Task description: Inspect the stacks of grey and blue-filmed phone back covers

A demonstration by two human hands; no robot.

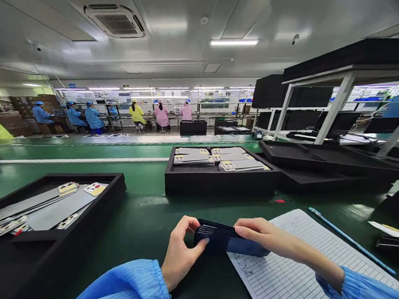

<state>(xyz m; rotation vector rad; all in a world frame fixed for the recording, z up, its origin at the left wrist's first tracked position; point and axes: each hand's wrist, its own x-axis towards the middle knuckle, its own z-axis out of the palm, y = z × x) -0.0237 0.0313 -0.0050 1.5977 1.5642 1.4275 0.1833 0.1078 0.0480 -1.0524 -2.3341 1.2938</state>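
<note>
A stack of thin dark blue panels (226, 243) stands on its long edge over the green table, partly in front of a printed form (279, 271). My left hand (182, 251) pinches the stack's left end between thumb and fingers. On the right end, my right hand (260, 234) has its fingers closed over the top edge. The upper edges of the panels are slightly fanned. Both hands come out of blue striped sleeves.
Black trays with pale camera-cutout panels stand at left (120, 184) and centre (222, 182). Stacked black trays (324, 170) are at right, beside a white-legged rack (336, 105). A blue pen (351, 239) lies beside the form. People sit at far benches.
</note>
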